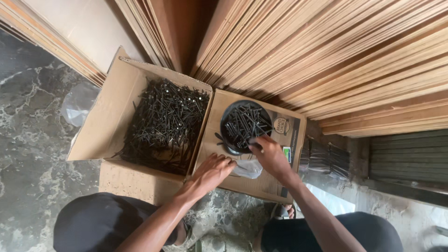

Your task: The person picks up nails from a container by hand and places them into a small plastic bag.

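Observation:
An open cardboard box holds a heap of black screws. On its right flap stands a round black bowl filled with more black screws. My right hand rests at the bowl's near rim, its fingers touching screws there. My left hand lies on the flap just in front of the bowl, fingers spread, beside a clear plastic bag. Whether either hand holds a screw is hidden.
Stacked plywood sheets lean behind the box. The floor is dark marble. A crumpled clear plastic bag lies left of the box. My knees in dark cloth frame the bottom. Bundles of dark rods lie at the right.

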